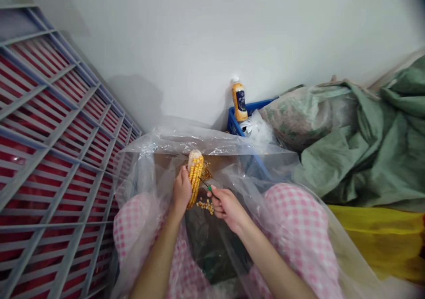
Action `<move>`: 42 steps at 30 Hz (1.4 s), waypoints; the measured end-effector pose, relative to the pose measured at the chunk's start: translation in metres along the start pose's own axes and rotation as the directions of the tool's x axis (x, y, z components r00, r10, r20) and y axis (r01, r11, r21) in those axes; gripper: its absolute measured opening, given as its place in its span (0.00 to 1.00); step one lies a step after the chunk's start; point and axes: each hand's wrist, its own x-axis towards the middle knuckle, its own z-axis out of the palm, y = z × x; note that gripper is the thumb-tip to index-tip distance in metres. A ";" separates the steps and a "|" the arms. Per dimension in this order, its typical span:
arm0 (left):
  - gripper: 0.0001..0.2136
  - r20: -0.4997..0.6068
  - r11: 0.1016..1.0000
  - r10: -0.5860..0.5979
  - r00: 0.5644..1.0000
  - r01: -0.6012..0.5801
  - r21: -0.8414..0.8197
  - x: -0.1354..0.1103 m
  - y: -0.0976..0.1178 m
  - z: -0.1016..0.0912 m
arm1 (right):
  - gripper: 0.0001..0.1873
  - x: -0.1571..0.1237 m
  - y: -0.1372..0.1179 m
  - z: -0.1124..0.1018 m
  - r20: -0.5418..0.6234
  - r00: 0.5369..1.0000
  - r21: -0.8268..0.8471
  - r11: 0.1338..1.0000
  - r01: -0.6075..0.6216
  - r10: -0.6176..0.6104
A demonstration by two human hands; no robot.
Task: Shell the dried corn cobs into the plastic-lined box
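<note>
My left hand (181,190) is wrapped round a yellow corn cob (195,175), held upright over a clear plastic bag (156,157) spread across my lap. My right hand (225,203) is closed on a thin green-handled tool (206,185) whose dark tip touches the cob's side. Loose kernels (206,205) hang or fall just below the tool, between both hands. The cob's top end is bare and pale. My knees in pink checked cloth (295,219) show under the plastic.
A grey rack with red trays (49,157) fills the left. A blue crate (235,122) with an orange bottle (239,100) stands against the white wall. Green woven sacks (358,148) and a yellow sack (381,237) lie at the right.
</note>
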 end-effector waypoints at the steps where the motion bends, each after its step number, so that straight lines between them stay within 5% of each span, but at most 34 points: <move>1: 0.22 0.005 1.000 0.009 1.000 -0.009 0.000 0.000 0.002 -0.001 | 0.18 0.000 -0.001 -0.001 0.055 0.996 0.094 0.993 -0.072 0.067; 3: 0.21 0.010 1.000 0.016 1.000 -0.016 -0.005 0.000 0.005 -0.002 | 0.19 -0.001 -0.002 -0.001 0.045 0.998 0.086 0.995 -0.053 0.049; 5: 0.21 0.010 1.000 0.009 1.000 -0.009 -0.010 0.000 0.007 -0.003 | 0.19 -0.004 -0.002 0.001 -0.088 0.986 -0.185 0.975 0.120 -0.139; 8: 0.20 0.010 1.000 0.012 1.000 -0.012 -0.003 -0.001 0.007 -0.003 | 0.15 -0.010 0.001 0.003 -0.163 0.878 -0.690 0.688 0.224 -0.449; 11: 0.20 0.001 1.000 0.023 1.000 -0.023 0.011 -0.002 0.005 -0.002 | 0.16 -0.012 0.005 0.006 -0.117 0.843 -0.848 0.495 0.190 -0.524; 14: 0.21 -0.016 1.000 0.012 1.000 -0.011 0.026 -0.002 0.004 -0.001 | 0.18 -0.007 0.008 0.008 -0.152 0.864 -0.741 0.634 0.222 -0.481; 17: 0.21 -0.013 0.999 0.025 1.000 -0.025 0.032 -0.003 0.005 -0.002 | 0.19 -0.002 0.006 0.006 -0.151 0.967 -0.258 0.953 0.161 -0.204; 19: 0.21 -0.009 0.999 0.042 0.999 -0.042 0.022 -0.003 0.007 -0.003 | 0.18 0.000 0.004 0.003 0.022 0.999 0.129 0.991 -0.029 0.026; 21: 0.21 -0.016 0.999 0.044 0.999 -0.044 0.003 -0.003 0.009 -0.004 | 0.18 0.000 0.002 0.002 0.130 0.986 0.262 0.956 -0.132 0.101; 24: 0.20 -0.024 0.999 0.030 0.999 -0.030 -0.019 -0.002 0.009 -0.004 | 0.17 -0.005 0.000 0.002 -0.064 0.992 -0.082 0.991 0.103 -0.109; 27: 0.21 -0.017 0.999 0.023 1.000 -0.023 -0.029 -0.001 0.006 -0.004 | 0.13 -0.011 0.002 0.005 -0.165 0.885 -0.637 0.733 0.241 -0.434; 29: 0.21 -0.009 0.999 0.023 1.000 -0.023 -0.037 -0.002 0.005 -0.003 | 0.14 -0.013 0.004 0.007 -0.139 0.846 -0.794 0.569 0.216 -0.516; 30: 0.21 -0.006 0.999 0.019 1.000 -0.019 -0.038 -0.002 0.005 -0.003 | 0.15 -0.012 0.005 0.008 -0.133 0.841 -0.810 0.547 0.212 -0.524; 32: 0.21 -0.006 1.000 0.009 1.000 -0.009 -0.028 -0.003 0.006 -0.003 | 0.16 -0.010 0.007 0.009 -0.156 0.853 -0.729 0.641 0.241 -0.497; 35: 0.20 -0.003 1.000 0.017 1.000 -0.017 -0.020 -0.004 0.008 -0.003 | 0.19 -0.004 0.008 0.007 -0.133 0.955 -0.258 0.939 0.226 -0.266; 38: 0.21 -0.002 0.999 0.031 1.000 -0.031 -0.039 -0.004 0.009 -0.003 | 0.22 -0.002 0.008 0.005 0.035 0.998 0.138 0.989 0.053 -0.058; 40: 0.21 -0.012 0.998 0.035 0.999 -0.036 -0.050 -0.003 0.008 -0.003 | 0.21 -0.004 0.006 0.006 -0.039 0.990 -0.017 0.991 0.132 -0.132; 42: 0.21 -0.018 0.998 0.039 0.999 -0.040 -0.056 -0.003 0.008 -0.003 | 0.17 -0.007 0.005 0.007 -0.170 0.924 -0.400 0.881 0.252 -0.341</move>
